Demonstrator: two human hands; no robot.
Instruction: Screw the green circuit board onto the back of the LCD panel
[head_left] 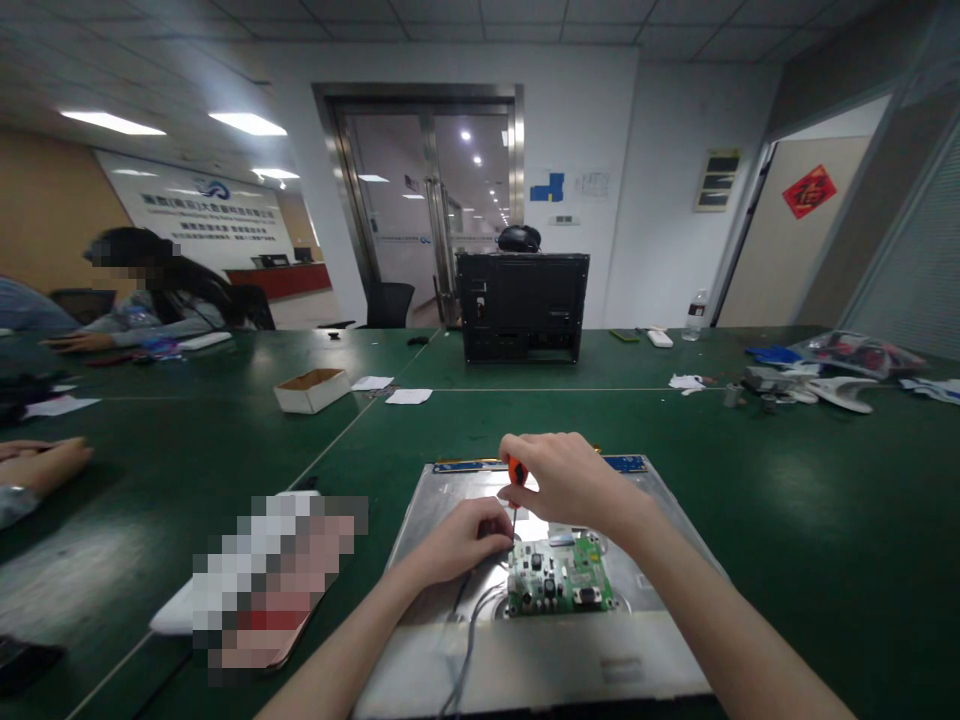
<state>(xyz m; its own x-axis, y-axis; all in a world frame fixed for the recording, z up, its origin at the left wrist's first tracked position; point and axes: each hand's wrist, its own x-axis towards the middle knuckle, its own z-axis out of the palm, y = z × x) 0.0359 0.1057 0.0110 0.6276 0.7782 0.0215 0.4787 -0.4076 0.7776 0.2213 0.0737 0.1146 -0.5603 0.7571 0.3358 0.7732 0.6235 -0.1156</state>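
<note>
A screwdriver (517, 470) with an orange and black handle stands nearly upright in my right hand (570, 480), which is closed around the handle. Its thin shaft points down at the upper left corner of a green circuit board (562, 575). Beside the tip, my left hand (469, 540) has its fingers curled together at that corner; whatever they pinch is hidden. The board lies on the silver metal back of a flat display panel (555, 650). Dark cables (469, 640) run from the board's left side toward the panel's near edge.
Left of the panel lie a pink phone-like item (296, 590) and a white object (232, 570), both blurred. Beyond are an open white box (311, 390), papers (409, 397) and a black monitor housing (525, 305). Loose parts (787, 385) sit at right. Another person's hand (45, 465) rests at left.
</note>
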